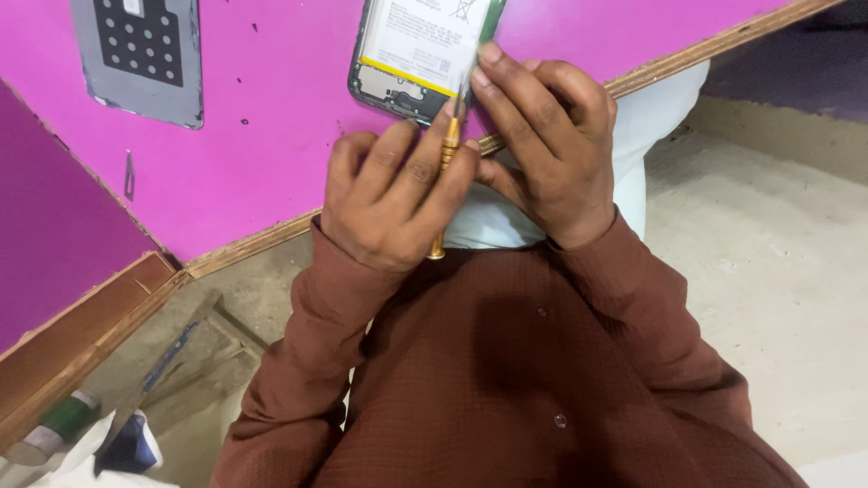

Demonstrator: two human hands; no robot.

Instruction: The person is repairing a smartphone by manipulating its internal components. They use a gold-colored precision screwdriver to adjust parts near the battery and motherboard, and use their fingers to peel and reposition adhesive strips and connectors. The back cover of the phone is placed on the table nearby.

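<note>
An opened phone [402, 77] with its white battery showing lies on the pink table [271, 108] near the front edge. My left hand [393, 199] grips a slim golden screwdriver [446, 158], its tip pointing up at the phone's lower corner. My right hand [547, 145] sits beside it, fingers curled, fingertips pressing on the phone's lower right edge. Both hands are close together and touch over the table's wooden edge.
The phone's grey back cover [145, 54] lies at the table's upper left. A small thin tool [129, 176] rests on the pink surface. Below the table are a concrete floor [778, 298], a green-capped bottle [54, 425] and cloth scraps at lower left.
</note>
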